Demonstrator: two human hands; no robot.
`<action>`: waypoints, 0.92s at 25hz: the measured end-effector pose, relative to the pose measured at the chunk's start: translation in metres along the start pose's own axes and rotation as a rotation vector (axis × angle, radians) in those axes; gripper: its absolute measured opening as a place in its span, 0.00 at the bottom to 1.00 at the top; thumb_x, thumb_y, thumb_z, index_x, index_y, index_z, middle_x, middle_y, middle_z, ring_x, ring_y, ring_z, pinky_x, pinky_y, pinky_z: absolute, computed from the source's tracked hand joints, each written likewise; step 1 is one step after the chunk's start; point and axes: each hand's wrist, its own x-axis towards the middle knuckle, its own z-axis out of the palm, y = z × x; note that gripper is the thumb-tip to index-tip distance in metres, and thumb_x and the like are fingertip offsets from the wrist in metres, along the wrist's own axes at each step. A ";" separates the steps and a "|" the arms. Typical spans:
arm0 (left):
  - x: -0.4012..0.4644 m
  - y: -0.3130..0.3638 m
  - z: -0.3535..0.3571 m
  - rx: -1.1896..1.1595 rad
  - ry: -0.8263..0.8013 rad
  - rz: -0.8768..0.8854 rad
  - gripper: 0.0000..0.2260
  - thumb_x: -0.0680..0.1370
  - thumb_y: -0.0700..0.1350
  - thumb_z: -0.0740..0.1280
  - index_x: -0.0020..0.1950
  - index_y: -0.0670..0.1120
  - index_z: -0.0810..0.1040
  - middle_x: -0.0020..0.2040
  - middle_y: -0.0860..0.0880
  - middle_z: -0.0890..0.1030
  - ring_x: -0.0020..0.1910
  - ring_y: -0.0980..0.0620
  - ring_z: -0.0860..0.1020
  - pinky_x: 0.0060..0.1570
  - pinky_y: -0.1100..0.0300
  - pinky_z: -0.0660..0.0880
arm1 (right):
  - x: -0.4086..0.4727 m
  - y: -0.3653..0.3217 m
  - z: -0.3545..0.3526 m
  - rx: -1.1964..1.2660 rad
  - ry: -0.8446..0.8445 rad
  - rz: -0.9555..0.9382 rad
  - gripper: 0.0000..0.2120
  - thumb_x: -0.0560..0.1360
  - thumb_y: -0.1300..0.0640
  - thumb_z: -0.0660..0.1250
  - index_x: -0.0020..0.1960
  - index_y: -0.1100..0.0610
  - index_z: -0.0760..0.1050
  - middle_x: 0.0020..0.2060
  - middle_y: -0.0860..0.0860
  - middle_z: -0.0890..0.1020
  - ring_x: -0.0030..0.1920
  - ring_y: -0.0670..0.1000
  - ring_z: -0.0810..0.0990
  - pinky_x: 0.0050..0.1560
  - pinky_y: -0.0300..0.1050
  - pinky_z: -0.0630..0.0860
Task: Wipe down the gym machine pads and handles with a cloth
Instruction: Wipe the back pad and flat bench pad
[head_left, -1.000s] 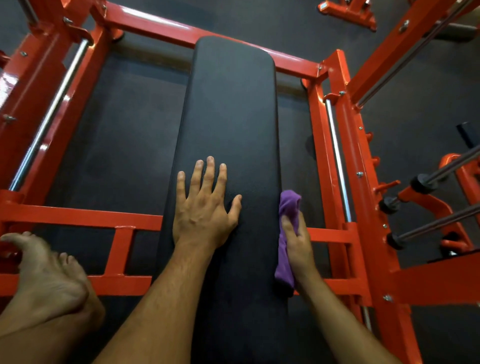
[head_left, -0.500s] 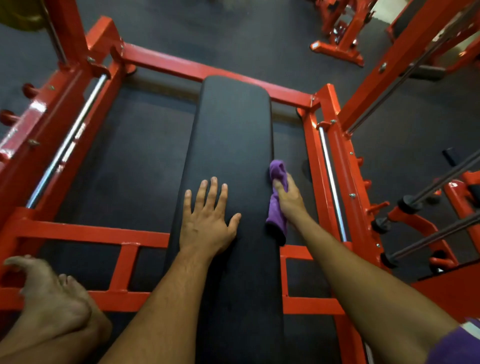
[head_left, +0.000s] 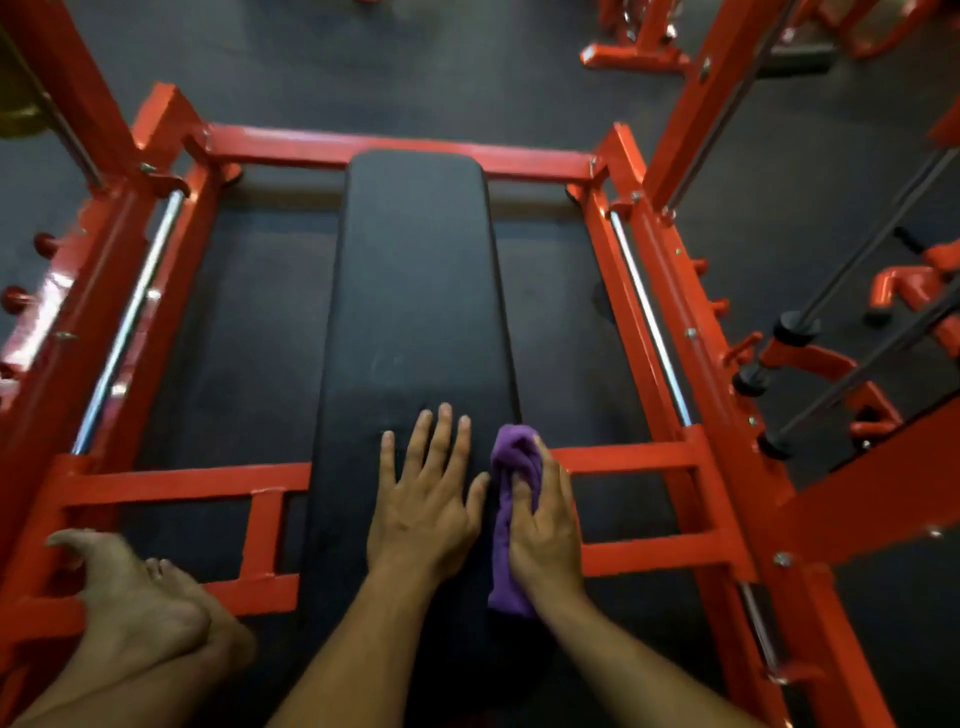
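Cloth (head_left: 511, 519) gripped by right hand (head_left: 543, 530) on pad (head_left: 415, 291); left hand (head_left: 423, 501) flat, open.

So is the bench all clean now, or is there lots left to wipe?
Nothing shows as finished; no wiped patch can be told apart on the black bench pad. In hand: the right hand holds the purple cloth at the pad's right edge while the left hand rests flat. Left: the far pad, and the chrome bars if they count as handles.

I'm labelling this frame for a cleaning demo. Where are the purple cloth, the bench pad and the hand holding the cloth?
purple cloth (head_left: 511, 452): head view, bunched upper end above the fingers.
bench pad (head_left: 415, 270): head view, bare middle of the black top.
right hand (head_left: 543, 525): head view, back of the hand.
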 end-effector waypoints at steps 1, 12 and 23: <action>0.000 0.002 -0.002 0.004 -0.026 -0.003 0.32 0.82 0.61 0.46 0.84 0.50 0.52 0.85 0.48 0.49 0.84 0.49 0.47 0.80 0.38 0.45 | 0.003 -0.002 -0.001 -0.023 0.017 0.005 0.26 0.81 0.41 0.55 0.77 0.50 0.66 0.73 0.46 0.71 0.73 0.44 0.69 0.73 0.41 0.65; -0.007 -0.020 -0.022 -0.068 -0.263 0.103 0.37 0.77 0.66 0.34 0.83 0.52 0.36 0.83 0.50 0.32 0.80 0.52 0.29 0.77 0.45 0.28 | 0.009 0.003 -0.005 0.014 -0.016 -0.088 0.23 0.80 0.55 0.62 0.75 0.52 0.69 0.69 0.50 0.75 0.69 0.46 0.73 0.69 0.35 0.67; -0.050 -0.026 -0.035 -0.042 -0.363 -0.022 0.37 0.82 0.69 0.45 0.83 0.54 0.32 0.81 0.52 0.28 0.79 0.51 0.27 0.77 0.41 0.29 | -0.110 0.016 -0.048 0.181 -0.150 0.357 0.30 0.80 0.34 0.58 0.78 0.44 0.58 0.75 0.50 0.69 0.75 0.52 0.67 0.68 0.36 0.60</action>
